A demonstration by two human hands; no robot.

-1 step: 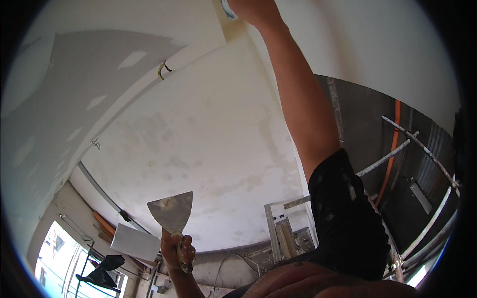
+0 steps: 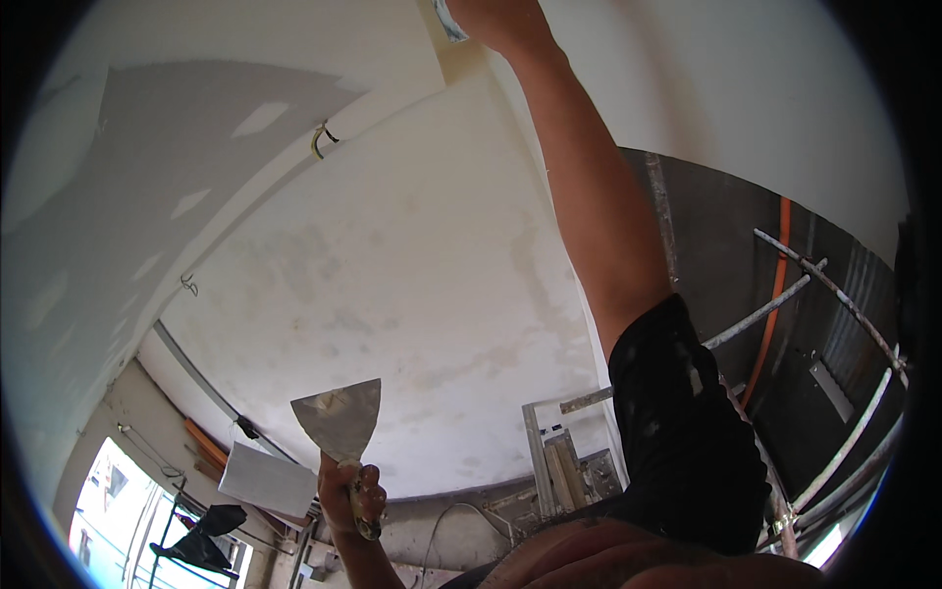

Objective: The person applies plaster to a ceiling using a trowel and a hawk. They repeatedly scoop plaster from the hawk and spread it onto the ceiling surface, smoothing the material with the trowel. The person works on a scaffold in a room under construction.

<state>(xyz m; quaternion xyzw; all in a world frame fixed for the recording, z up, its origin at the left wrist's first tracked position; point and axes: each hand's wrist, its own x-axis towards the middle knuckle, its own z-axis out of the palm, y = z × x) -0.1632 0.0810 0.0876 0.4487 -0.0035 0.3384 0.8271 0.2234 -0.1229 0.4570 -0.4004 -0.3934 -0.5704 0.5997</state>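
Note:
Low in the head view, my left hand [image 2: 351, 496] is closed round the handle of a putty knife [image 2: 339, 417]. Its wide metal blade points up and carries patches of pale filler. My right arm stretches up to the top edge, where my right hand [image 2: 496, 18] is partly cut off. Beside its fingers shows part of a flat tool smeared with white [image 2: 450, 20], close against the corner of wall and ceiling; the rest of that tool is out of view.
Cable ends [image 2: 319, 140] stick out of the ceiling joint. At the right, scaffold poles [image 2: 760, 311] and an orange pipe [image 2: 775, 304] stand before a dark wall. A pale board [image 2: 267, 478] and a bright window [image 2: 123, 515] are at lower left. A metal frame [image 2: 538, 456] stands beyond my right shoulder.
My right hand and forearm have shifted very slightly to the left. The left hand and its putty knife look unmoved.

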